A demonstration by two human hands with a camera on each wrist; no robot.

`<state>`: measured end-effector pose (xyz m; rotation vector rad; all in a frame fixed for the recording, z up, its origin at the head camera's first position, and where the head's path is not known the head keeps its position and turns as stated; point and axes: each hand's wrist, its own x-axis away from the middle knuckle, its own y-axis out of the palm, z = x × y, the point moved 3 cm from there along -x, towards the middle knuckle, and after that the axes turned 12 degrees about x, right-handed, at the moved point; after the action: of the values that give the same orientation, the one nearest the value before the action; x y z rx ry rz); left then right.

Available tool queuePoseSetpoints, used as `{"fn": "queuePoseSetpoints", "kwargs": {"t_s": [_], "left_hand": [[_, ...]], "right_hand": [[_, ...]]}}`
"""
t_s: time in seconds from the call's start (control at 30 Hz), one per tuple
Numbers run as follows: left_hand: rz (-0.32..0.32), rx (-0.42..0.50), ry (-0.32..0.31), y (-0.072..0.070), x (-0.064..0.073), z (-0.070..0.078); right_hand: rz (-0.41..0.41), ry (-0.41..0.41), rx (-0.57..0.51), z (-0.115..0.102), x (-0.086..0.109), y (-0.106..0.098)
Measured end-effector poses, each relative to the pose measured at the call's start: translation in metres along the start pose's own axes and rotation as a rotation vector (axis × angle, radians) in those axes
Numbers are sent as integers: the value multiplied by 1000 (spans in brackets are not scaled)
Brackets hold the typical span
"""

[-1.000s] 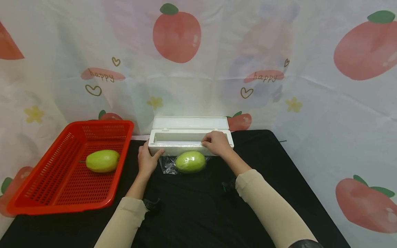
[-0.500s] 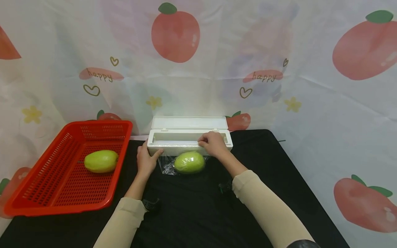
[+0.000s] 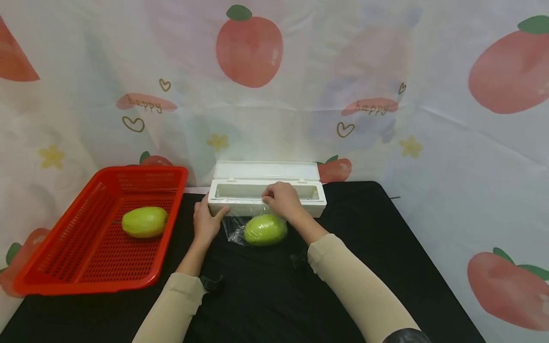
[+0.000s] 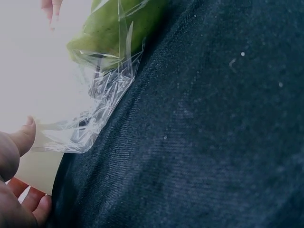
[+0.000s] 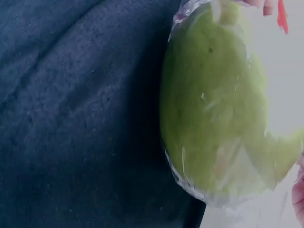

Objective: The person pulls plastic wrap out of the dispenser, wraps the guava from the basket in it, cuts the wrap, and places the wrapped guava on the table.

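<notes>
Black surface point(image 3: 257, 295): our left hand point(image 3: 206, 221) grips one box point(image 3: 244, 183), our right hand point(image 3: 280, 197) pinches its front rim; film-wrapped fruit point(image 3: 266, 229) before it; red basket point(image 3: 173, 224), second fruit point(image 3: 145, 222) inside.

The worktop point(image 3: 403, 276) is covered by a black cloth point(image 3: 261, 300), with its far right corner rounded; close up in the left wrist view, the fabric shows fine ribbing and a few pale specks. A red basket point(image 3: 90, 288) with slotted sides stands on the left. Toward the far edge sits a long white box point(image 3: 244, 201), lid open, and just in front lies a green fruit point(image 3: 266, 229) in clear film point(image 3: 233, 233), crumpled at its left end
</notes>
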<state>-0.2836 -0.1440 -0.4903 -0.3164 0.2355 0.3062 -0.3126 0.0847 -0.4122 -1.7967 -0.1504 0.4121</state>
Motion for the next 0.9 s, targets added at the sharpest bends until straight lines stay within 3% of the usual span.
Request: {"fn": "queuePoseSetpoints", "kwargs": {"t_s": [0.27,0.47,0.67,0.8,0.9], "left_hand": [[16,-13,-3,-7,-2,1],[1,-12,1,-3,-1,2],[15,-4,14,-1,-2,0],[25,-8,19,-1,0,-3],[13,-3,29,-1,1,-6]], "right_hand": [[-5,-12,-26,-28,-11,6],[-8,-83,25,-64,-21,16],[-13,-83,40,-91,-31,23],[18,-130,54,-110,-36,33],[63,-170,130,-125,-40,38]]}}
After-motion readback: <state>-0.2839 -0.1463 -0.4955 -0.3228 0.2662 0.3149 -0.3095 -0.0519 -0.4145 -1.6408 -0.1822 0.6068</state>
